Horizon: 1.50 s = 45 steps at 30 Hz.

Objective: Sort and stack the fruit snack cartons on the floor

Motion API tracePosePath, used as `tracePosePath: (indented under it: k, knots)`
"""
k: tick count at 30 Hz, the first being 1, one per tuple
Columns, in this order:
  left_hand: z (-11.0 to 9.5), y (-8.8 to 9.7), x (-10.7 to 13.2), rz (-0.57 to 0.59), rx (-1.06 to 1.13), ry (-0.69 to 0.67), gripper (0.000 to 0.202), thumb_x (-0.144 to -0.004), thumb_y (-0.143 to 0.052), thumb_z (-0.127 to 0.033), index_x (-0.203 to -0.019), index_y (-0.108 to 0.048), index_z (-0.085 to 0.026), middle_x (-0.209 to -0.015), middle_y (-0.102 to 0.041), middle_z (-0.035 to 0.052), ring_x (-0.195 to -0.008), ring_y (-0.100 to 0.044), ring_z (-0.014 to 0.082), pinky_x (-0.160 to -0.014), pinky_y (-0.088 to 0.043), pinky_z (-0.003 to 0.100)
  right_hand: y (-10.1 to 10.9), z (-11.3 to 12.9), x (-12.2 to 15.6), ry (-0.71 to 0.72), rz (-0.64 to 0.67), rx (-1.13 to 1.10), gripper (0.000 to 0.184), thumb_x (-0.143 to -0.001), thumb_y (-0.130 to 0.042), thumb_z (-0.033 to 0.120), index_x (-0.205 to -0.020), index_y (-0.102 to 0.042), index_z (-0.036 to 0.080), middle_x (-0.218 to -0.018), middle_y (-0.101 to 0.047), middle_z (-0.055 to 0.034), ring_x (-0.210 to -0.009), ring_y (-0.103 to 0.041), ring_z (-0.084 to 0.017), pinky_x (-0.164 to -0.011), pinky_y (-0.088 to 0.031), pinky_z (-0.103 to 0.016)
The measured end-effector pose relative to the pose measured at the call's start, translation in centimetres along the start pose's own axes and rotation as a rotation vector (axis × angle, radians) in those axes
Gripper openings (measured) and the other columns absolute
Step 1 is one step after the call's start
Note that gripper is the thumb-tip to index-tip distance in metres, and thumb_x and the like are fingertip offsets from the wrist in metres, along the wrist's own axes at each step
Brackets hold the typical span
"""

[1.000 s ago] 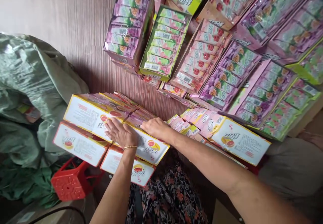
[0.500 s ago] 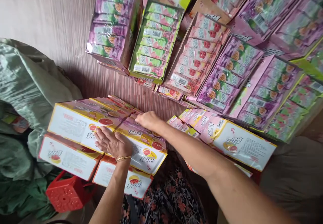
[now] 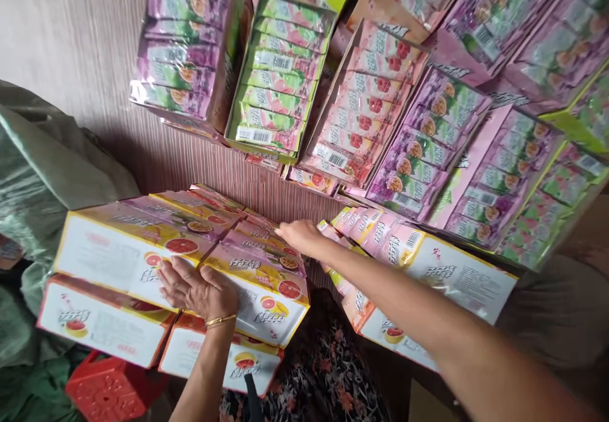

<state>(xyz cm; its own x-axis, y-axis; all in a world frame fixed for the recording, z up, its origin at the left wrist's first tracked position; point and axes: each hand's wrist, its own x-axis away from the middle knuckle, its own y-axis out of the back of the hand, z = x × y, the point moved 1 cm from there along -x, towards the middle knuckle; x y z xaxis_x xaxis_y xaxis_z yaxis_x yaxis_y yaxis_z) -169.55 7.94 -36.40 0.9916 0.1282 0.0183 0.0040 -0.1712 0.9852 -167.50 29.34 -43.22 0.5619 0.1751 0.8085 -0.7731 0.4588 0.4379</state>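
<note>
Two layers of retail boxes stand in a block at lower left, white ends towards me and grapefruit pictures on their sides. On the upper white box end [image 3: 109, 241] my left hand [image 3: 197, 289] lies flat, fingers stretched out and a gold bangle at the wrist. Below it are the lower box ends [image 3: 102, 323]. My right hand [image 3: 299, 237] is at the far right edge of the pink and yellow box tops [image 3: 247, 247]. Its fingers are curled together, their tips partly hidden, and I cannot make out what they grip.
Display boxes of purple sachets [image 3: 183, 47], green sachets [image 3: 280, 73] and raspberry sachets [image 3: 366, 105] fill the back and right. Another stack of boxes [image 3: 451, 276] stands at right. A red plastic stool [image 3: 107, 387] and grey-green sacking [image 3: 42, 155] are at left.
The block of boxes and my left hand appear lower and further left. My right hand shows slightly further right and lower. More of the right-hand box stack is in view.
</note>
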Motion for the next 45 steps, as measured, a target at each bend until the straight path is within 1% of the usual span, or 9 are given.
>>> tracePosePath:
  k: [5, 13, 17, 22, 27, 31, 35, 41, 45]
  knots:
    - [0.2, -0.5, 0.3, -0.04, -0.042, -0.065, 0.063, -0.098, -0.028, -0.039, -0.152, -0.031, -0.006, -0.158, -0.029, 0.0226, -0.15, -0.021, 0.032, -0.121, -0.016, 0.057, -3.6, 3.1, -7.1, 0.179, 0.028, -0.009, 0.042, -0.106, -0.03, 0.036, -0.112, -0.066, 0.015, -0.112, -0.07, -0.0153, -0.108, -0.066, -0.026, -0.088, -0.051, -0.04]
    - [0.0, -0.3, 0.3, -0.026, -0.035, -0.064, 0.063, -0.098, -0.029, -0.039, -0.153, -0.031, -0.009, -0.159, -0.029, 0.0213, -0.15, -0.019, 0.0328, -0.12, -0.016, 0.059, -4.4, -5.1, 1.2, 0.071, 0.165, 0.121, 0.041, -0.104, -0.035, 0.037, -0.107, -0.069, 0.014, -0.102, -0.072, -0.0174, -0.103, -0.068, -0.031, -0.086, -0.051, -0.042]
    - [0.2, -0.4, 0.2, -0.041, -0.035, -0.066, 0.064, -0.097, -0.029, -0.041, -0.155, -0.027, -0.014, -0.16, -0.028, 0.0179, -0.15, -0.02, 0.0326, -0.121, -0.016, 0.058, -2.7, -3.0, -6.6, -0.023, 0.094, -0.047, 0.044, -0.105, -0.03, 0.036, -0.115, -0.067, 0.013, -0.11, -0.07, -0.0191, -0.109, -0.065, -0.03, -0.091, -0.049, -0.044]
    - [0.6, -0.7, 0.6, -0.06, -0.043, -0.158, 0.061, -0.099, -0.033, -0.037, -0.157, -0.023, -0.022, -0.162, -0.025, 0.0134, -0.15, -0.02, 0.0309, -0.122, -0.017, 0.055, -6.5, 0.4, -15.3, 0.129, 0.118, -0.139, 0.046, -0.105, -0.03, 0.047, -0.124, -0.062, 0.021, -0.127, -0.065, -0.0132, -0.12, -0.06, -0.026, -0.098, -0.046, -0.042]
    - [0.7, -0.7, 0.8, -0.064, -0.033, -0.154, 0.061, -0.099, -0.034, -0.036, -0.157, -0.018, -0.035, -0.164, -0.022, 0.0038, -0.151, -0.02, 0.0275, -0.123, -0.017, 0.053, -10.0, -2.0, -10.9, 0.245, 0.197, 0.01, 0.043, -0.106, -0.026, 0.033, -0.118, -0.064, 0.017, -0.116, -0.069, -0.014, -0.112, -0.064, -0.027, -0.091, -0.049, -0.042]
    - [0.6, -0.6, 0.6, -0.056, -0.038, -0.147, 0.062, -0.098, -0.035, -0.039, -0.157, -0.022, -0.024, -0.162, -0.026, 0.0131, -0.15, -0.02, 0.0306, -0.122, -0.017, 0.057, -9.3, -6.2, -6.1, 0.23, 0.302, 0.091, 0.037, -0.104, -0.038, 0.031, -0.107, -0.07, 0.015, -0.108, -0.071, -0.0149, -0.106, -0.067, -0.028, -0.085, -0.051, -0.039]
    - [0.2, -0.4, 0.5, -0.05, -0.05, -0.141, 0.062, -0.099, -0.033, -0.038, -0.158, -0.021, -0.022, -0.162, -0.025, 0.015, -0.151, -0.019, 0.0312, -0.121, -0.017, 0.059, -7.3, -8.5, -7.6, 0.15, 0.315, 0.089, 0.038, -0.101, -0.043, 0.036, -0.101, -0.073, 0.014, -0.106, -0.071, -0.0175, -0.106, -0.067, -0.03, -0.086, -0.051, -0.04]
    - [0.4, -0.2, 0.9, -0.014, -0.064, -0.15, 0.063, -0.098, -0.032, -0.039, -0.158, -0.015, -0.033, -0.165, -0.018, 0.0023, -0.151, -0.017, 0.0298, -0.124, -0.015, 0.055, -9.3, -3.8, -16.6, 0.084, 0.181, -0.047, 0.046, -0.105, -0.025, 0.038, -0.131, -0.056, 0.017, -0.127, -0.063, -0.0164, -0.121, -0.059, -0.026, -0.098, -0.045, -0.039]
    - [1.1, -0.4, 1.3, 0.008, -0.05, -0.132, 0.063, -0.097, -0.03, -0.039, -0.158, -0.013, -0.036, -0.166, -0.015, -0.0028, -0.152, -0.014, 0.0322, -0.126, -0.011, 0.051, -13.5, -2.2, -17.6, 0.119, 0.225, -0.078, 0.049, -0.106, -0.018, 0.042, -0.135, -0.053, 0.023, -0.135, -0.059, -0.0121, -0.126, -0.055, -0.024, -0.102, -0.043, -0.039]
